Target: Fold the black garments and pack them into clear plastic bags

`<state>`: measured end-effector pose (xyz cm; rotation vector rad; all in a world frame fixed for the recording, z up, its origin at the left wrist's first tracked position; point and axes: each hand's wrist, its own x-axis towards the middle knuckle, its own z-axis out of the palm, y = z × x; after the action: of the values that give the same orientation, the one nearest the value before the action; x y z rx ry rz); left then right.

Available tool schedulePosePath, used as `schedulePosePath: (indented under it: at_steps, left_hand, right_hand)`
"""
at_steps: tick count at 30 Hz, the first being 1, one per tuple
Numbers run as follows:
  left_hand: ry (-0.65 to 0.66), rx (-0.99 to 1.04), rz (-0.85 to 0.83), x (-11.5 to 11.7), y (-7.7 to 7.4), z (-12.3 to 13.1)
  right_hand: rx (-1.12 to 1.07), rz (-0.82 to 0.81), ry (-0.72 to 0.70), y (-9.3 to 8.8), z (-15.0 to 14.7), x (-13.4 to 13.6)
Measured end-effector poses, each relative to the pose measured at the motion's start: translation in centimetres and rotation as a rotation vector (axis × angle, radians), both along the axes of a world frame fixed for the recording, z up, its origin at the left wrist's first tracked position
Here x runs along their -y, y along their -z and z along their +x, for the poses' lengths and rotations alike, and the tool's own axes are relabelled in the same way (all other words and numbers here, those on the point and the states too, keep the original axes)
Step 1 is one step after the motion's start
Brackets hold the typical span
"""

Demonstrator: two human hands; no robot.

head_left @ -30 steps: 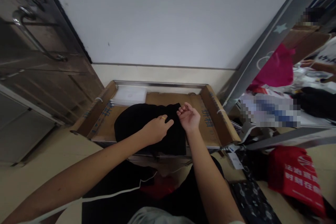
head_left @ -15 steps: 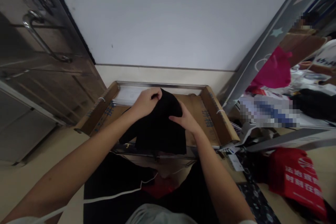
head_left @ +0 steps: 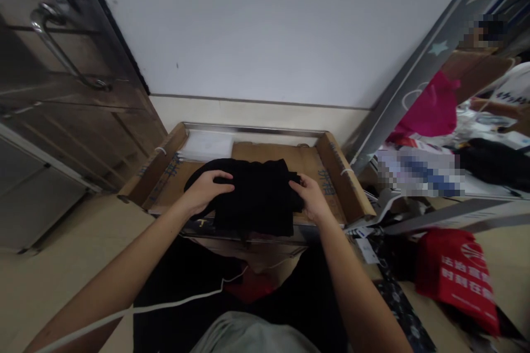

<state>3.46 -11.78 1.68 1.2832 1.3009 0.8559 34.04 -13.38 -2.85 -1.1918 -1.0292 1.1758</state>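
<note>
A folded black garment point(head_left: 252, 196) lies on a cardboard-lined tray point(head_left: 327, 176) in front of me. My left hand point(head_left: 203, 190) rests on the garment's left side, fingers curled over its edge. My right hand point(head_left: 311, 198) grips the garment's right edge, with its fingertips under the fold. Both hands frame the garment from either side. A clear plastic sleeve point(head_left: 207, 146) lies at the tray's back left.
A metal door with a handle point(head_left: 62, 55) stands at the left. A white wall is behind the tray. At the right are a slanted metal rail point(head_left: 414, 77), a red bag point(head_left: 455, 273), a pink cloth point(head_left: 430, 107) and another person's arm point(head_left: 488, 103).
My left hand had lifted part of the garment up and back; now the cloth lies folded flat and both hands have come down onto its sides.
</note>
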Motion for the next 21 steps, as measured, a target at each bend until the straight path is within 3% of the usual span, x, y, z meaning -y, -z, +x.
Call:
schedulePosePath:
  at_steps: [5, 11, 21]
  left_hand:
    - [-0.004, -0.114, 0.024, 1.6, 2.4, -1.0]
    - [0.039, -0.259, 0.104, 2.0, 2.5, -1.8]
    - [0.062, -0.309, 0.130, 2.6, 2.7, -1.7]
  right_hand:
    - [0.228, 0.042, -0.028, 1.4, -0.1, 1.1]
    - [0.393, 0.070, -0.033, 1.4, -0.7, 2.4]
    - [0.599, 0.096, 0.065, 2.1, -0.7, 3.2]
